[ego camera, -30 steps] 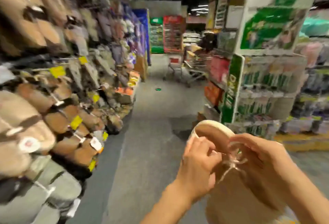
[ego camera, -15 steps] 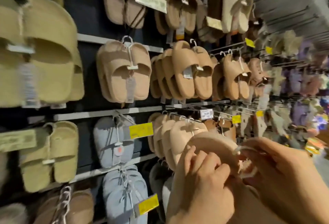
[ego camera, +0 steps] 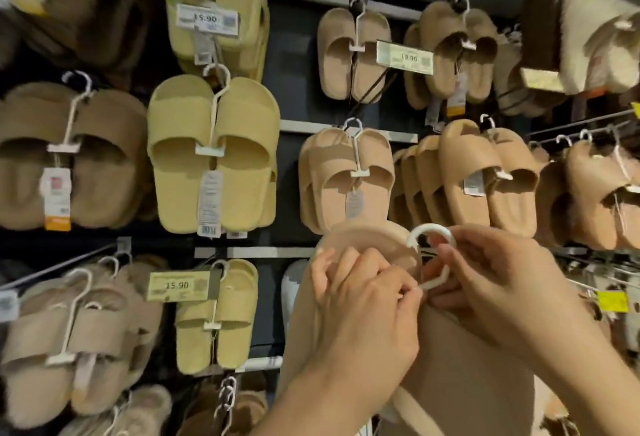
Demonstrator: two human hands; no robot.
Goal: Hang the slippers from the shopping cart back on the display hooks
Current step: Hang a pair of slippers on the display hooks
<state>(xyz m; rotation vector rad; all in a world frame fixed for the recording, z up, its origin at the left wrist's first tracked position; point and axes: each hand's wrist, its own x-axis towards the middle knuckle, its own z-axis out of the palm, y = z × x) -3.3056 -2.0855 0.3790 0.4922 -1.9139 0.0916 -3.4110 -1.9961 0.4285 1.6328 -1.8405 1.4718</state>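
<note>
A dark display wall (ego camera: 294, 96) crossed by pale horizontal rails (ego camera: 346, 127) carries rows of slippers, each pair clipped to a white plastic hanger on a hook. Yellow slides (ego camera: 213, 155) hang at centre left with brown fuzzy pairs (ego camera: 69, 155) beside them, and beige slides (ego camera: 346, 175) fill the centre and right. Price tags reading 15.90 (ego camera: 207, 18) and 19.90 (ego camera: 404, 57) sit on the hook ends.
</note>
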